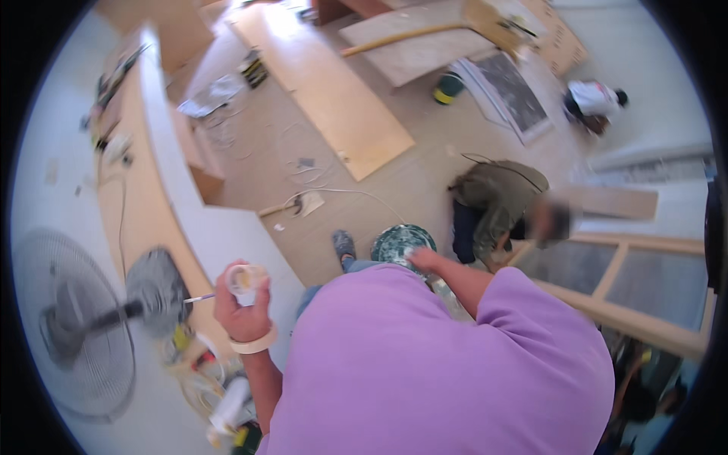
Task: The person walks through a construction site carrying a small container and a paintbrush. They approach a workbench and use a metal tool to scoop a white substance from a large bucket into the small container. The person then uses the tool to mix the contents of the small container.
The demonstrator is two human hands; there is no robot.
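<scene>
My left hand (241, 312) is closed around a small pale round container (246, 279), raised over the white-edged counter. A thin light rod (199, 298) sticks out to the left from the same hand. Around my left wrist sits a cream ring like a roll of tape (254, 343). My right hand (426, 260) reaches down over a dark green bucket (384, 244) smeared with white. Something whitish shows at its curled fingertips, too blurred to name. The bucket stands on the floor beside my shoe (343, 243).
A grey fan (76, 326) stands at the left beside a long wooden counter (152, 144). Another person (500, 197) bends down just right of the bucket, near a wood-framed panel (607, 273). A long board (326, 91) and cables lie on the floor ahead; a second person (594, 98) is farther off.
</scene>
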